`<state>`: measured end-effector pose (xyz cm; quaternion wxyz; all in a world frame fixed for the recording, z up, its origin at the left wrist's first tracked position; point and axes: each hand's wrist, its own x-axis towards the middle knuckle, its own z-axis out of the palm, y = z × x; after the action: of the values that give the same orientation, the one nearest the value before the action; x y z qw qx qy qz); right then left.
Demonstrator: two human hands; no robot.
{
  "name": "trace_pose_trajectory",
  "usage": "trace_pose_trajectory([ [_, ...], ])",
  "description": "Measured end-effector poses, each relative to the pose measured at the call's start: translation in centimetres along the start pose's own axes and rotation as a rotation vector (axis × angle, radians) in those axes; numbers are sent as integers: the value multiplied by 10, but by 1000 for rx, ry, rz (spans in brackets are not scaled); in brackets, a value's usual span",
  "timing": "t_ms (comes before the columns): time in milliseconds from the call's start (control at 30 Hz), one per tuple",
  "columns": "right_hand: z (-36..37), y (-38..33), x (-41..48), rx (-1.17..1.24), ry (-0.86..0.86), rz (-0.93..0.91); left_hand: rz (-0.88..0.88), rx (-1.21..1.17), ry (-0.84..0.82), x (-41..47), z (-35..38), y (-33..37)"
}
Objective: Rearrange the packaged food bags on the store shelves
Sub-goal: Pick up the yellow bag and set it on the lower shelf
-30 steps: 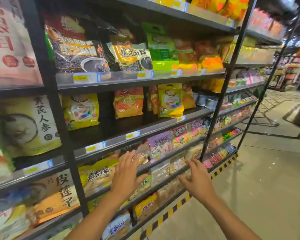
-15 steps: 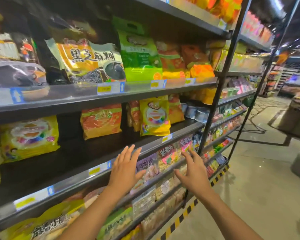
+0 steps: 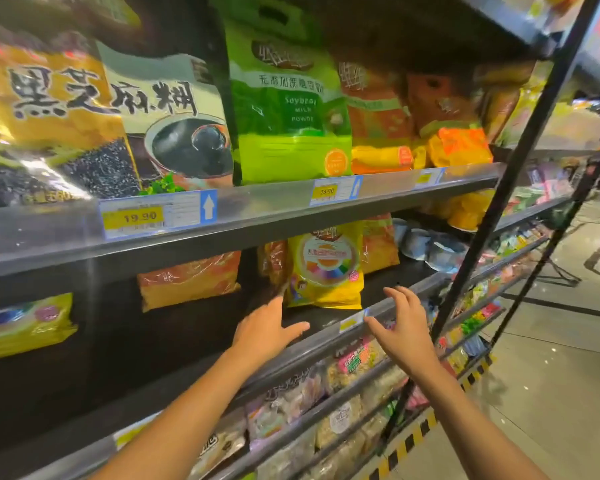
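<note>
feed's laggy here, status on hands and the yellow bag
Left hand open, fingertips by lower corner of yellow bag, contact unclear. Right hand open over shelf edge, empty. Nothing between hands and bag.

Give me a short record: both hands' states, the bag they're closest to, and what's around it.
left hand: open, fingertips by the lower left corner of the yellow bag; contact unclear
right hand: open, holds nothing, over the shelf edge, lower right of that bag
yellow bag: upright, near the shelf front
left neighbour: orange bag, apart from it
shelf above: green soybean bag, black sesame bag
</note>
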<state>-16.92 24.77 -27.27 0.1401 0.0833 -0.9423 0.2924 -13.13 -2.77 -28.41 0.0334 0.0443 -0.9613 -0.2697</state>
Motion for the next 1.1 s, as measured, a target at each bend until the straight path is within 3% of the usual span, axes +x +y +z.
trace_pose_trajectory([
  [133, 15, 11, 50, 33, -77, -46, -76, -122, -119, 31, 6, 11],
  [400, 38, 31, 139, 155, -235, -85, -442, -381, -282, 94, 27, 37],
  [500, 47, 34, 162, 156, -319, -54, -464, -460, -177, 106, 37, 43],
  [700, 56, 43, 187, 211, -436, -3, -432, -367, 78, 110, 48, 49],
  [1100, 52, 39, 182, 329, -458, -30, -553, -423, 157, 86, 38, 43],
])
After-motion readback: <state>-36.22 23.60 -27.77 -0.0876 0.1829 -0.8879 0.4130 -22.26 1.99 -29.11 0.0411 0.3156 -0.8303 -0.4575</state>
